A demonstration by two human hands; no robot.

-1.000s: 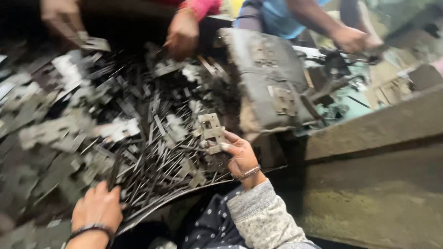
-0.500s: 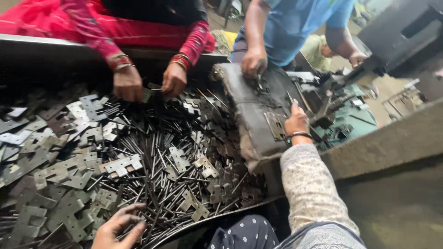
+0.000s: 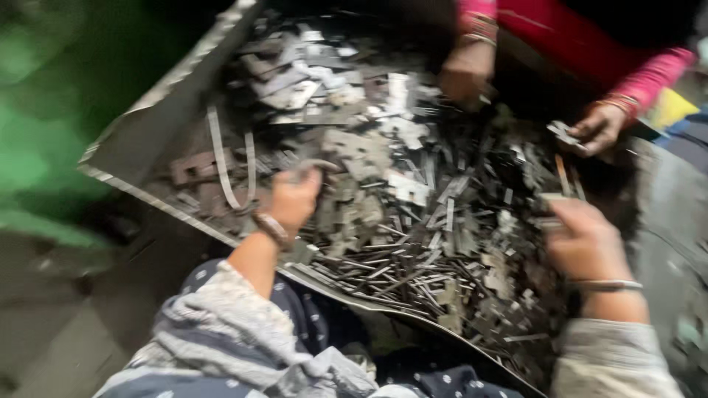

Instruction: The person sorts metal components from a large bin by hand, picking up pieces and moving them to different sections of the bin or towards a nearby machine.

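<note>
head view — both hands (seemingly closed) in metal scrap (image 3: 413,184)

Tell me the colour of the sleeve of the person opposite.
Pinkish-red sleeve, seen in the head view.

Bare tray floor (image 3: 158,140) far left looks passable; scrap pile (image 3: 413,199) crowds the rest

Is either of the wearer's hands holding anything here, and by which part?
Left hand closes on a curved metal piece at its end; right hand pinches a flat metal piece, grip blurred.
</note>
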